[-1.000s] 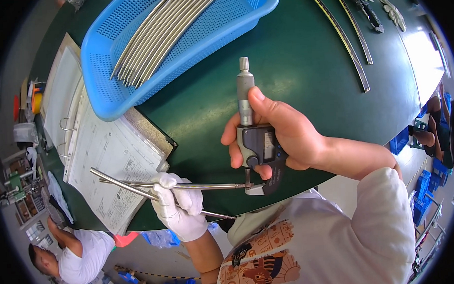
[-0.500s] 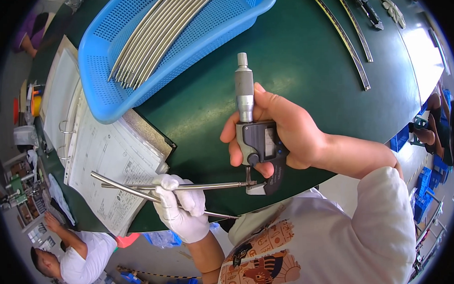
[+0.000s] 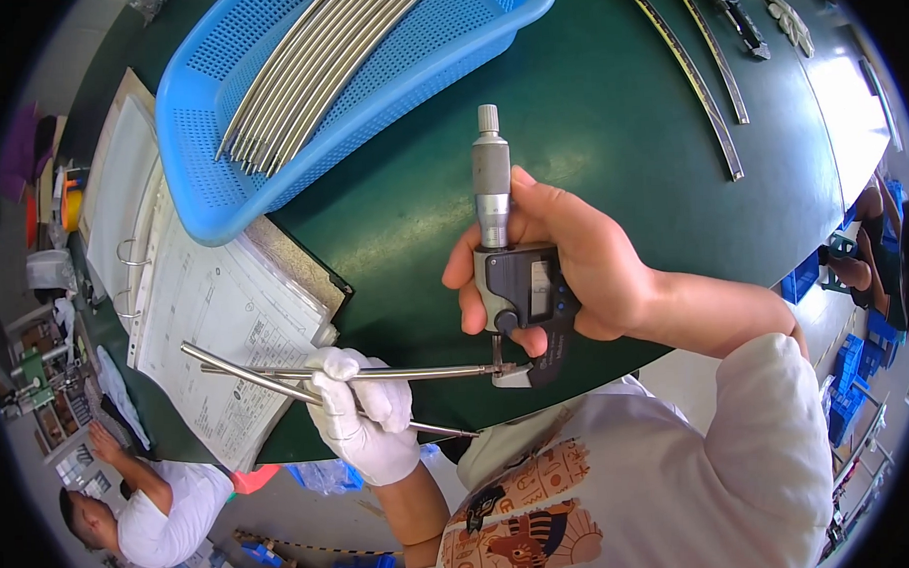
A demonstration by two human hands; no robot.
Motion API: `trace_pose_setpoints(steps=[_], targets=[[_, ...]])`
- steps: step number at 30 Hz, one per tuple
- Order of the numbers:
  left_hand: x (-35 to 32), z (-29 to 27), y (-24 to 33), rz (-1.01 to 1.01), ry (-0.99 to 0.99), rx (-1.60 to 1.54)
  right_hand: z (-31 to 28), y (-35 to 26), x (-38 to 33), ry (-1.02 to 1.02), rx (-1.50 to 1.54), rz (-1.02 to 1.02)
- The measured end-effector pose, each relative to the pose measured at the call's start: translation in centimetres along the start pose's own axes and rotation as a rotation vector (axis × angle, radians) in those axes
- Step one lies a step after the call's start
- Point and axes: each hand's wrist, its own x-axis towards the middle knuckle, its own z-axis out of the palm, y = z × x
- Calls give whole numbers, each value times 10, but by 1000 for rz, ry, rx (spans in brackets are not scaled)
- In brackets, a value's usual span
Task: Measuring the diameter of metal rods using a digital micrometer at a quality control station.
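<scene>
A green bench (image 3: 608, 98) carried a blue basket (image 3: 387, 76) of curved metal rods (image 3: 307, 74) and, beside it, an open binder of drawings (image 3: 216, 322). The bare right hand (image 3: 574, 255) gripped a digital micrometer (image 3: 520, 282) upright above the bench's near edge. The gloved left hand (image 3: 364, 412) was closed on thin metal rods (image 3: 377, 372), one lying in the micrometer's jaws.

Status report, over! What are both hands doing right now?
Left hand grips thin metal rods. Right hand holds measuring gauge on one rod's tip. Nothing blocking.
</scene>
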Motion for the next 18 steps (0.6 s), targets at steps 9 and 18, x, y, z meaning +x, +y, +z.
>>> trace_pose_setpoints(steps=[9,18], targets=[[0,0,0,9,1,35,-1,1,1,-4,-9,8],[1,0,-1,6,-36,32,-1,2,0,18,-65,-27]])
